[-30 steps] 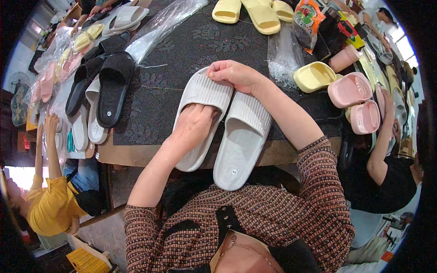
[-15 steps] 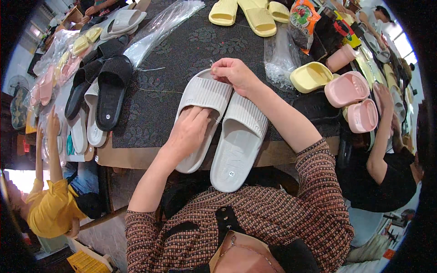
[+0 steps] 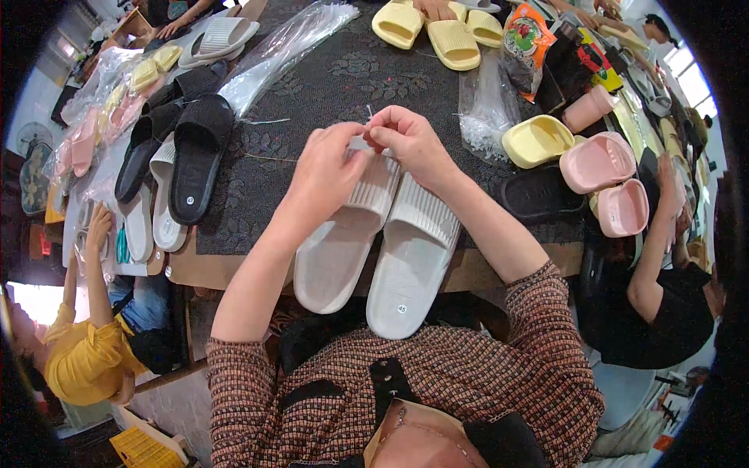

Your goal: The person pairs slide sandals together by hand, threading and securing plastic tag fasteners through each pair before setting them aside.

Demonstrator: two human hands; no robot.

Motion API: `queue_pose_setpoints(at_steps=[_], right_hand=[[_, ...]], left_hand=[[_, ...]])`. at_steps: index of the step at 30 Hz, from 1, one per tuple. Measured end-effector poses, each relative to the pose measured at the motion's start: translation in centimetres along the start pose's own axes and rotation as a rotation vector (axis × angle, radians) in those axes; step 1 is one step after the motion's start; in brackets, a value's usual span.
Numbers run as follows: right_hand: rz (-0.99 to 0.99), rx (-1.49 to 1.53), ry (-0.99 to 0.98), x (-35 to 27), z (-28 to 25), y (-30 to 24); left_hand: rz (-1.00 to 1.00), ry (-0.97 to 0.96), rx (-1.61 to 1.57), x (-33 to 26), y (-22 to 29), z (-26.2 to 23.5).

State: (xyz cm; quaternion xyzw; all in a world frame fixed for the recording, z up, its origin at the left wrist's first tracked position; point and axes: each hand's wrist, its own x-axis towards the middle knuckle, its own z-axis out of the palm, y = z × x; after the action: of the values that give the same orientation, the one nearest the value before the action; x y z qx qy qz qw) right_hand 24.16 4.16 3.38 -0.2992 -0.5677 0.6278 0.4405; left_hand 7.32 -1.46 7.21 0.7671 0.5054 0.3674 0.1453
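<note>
Two pale grey slide sandals lie side by side on the dark patterned table (image 3: pixel 328 86), heels over its near edge: the left sandal (image 3: pixel 335 253) and the right sandal (image 3: pixel 409 265). My left hand (image 3: pixel 328 168) and my right hand (image 3: pixel 406 136) meet over the toe end of the left sandal. Both hands pinch a thin white plastic tie (image 3: pixel 368 117) sticking up between the fingertips. The sandals' toe ends are hidden under my hands.
Black slides (image 3: pixel 199 152) and white ones lie at the left, yellow slides (image 3: pixel 452 39) at the far edge, pink slides (image 3: pixel 601 168) at the right. Clear plastic bags (image 3: pixel 281 47) and a bag of ties (image 3: pixel 484 109) lie on the table. Other people sit left and right.
My left hand has moved up from the left sandal's strap to its toe end, joining my right hand on the thin tie. The sandals have stayed put.
</note>
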Motion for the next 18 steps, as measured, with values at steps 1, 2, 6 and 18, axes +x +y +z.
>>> queue_pose_setpoints(at_steps=[1,2,6,18], right_hand=[[-0.006,-0.021,0.022,-0.1,0.0,0.2],[-0.009,-0.024,0.029,-0.2,0.1,0.2],[-0.047,-0.114,0.079,-0.9,-0.4,0.2],[-0.182,-0.059,0.184,-0.8,-0.8,1.7]], left_hand=[[-0.159,-0.11,-0.073,1.0,0.4,0.4],[-0.152,-0.112,-0.076,1.5,0.2,0.9],[-0.212,-0.147,-0.095,2.6,-0.7,2.6],[-0.417,-0.159,-0.27,3.0,-3.5,4.2]])
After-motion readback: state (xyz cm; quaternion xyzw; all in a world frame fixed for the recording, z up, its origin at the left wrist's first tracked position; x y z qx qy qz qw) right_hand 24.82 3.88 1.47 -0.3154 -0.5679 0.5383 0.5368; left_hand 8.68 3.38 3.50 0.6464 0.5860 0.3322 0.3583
